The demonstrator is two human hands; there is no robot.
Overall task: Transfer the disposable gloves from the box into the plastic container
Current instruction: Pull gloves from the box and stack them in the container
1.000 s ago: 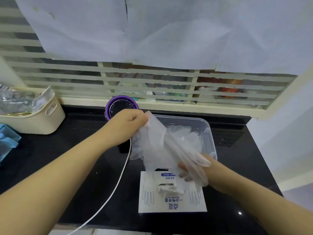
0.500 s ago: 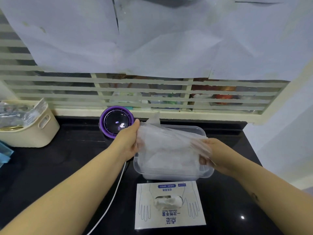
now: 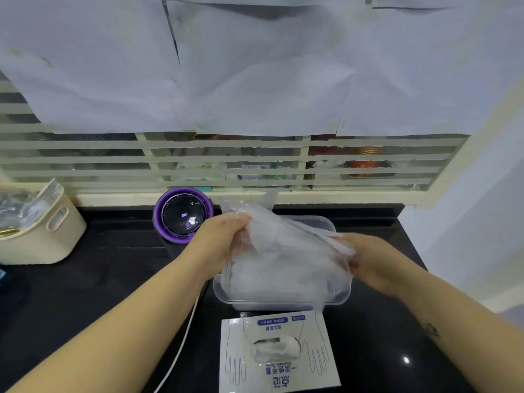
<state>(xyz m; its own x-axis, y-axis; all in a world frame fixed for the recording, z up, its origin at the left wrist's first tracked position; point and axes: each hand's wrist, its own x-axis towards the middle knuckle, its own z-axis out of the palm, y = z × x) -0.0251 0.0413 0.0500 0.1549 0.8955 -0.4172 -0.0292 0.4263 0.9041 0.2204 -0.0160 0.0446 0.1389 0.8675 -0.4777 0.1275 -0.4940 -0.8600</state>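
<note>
Two bare hands are stretching a bunch of thin, translucent disposable gloves (image 3: 286,245) between them, just above the clear rectangular plastic container (image 3: 283,300). The left hand (image 3: 218,245) is pinching the bunch's left end with curled fingers and thumb. The right hand (image 3: 371,262) is gripping the right end, its fingers partly veiled by film. The white cardboard glove box (image 3: 279,373) is lying flat just in front of the container on the black countertop (image 3: 113,279), crumpled gloves showing in its oval opening. A round purple device (image 3: 183,215) is standing beside the left hand.
</note>
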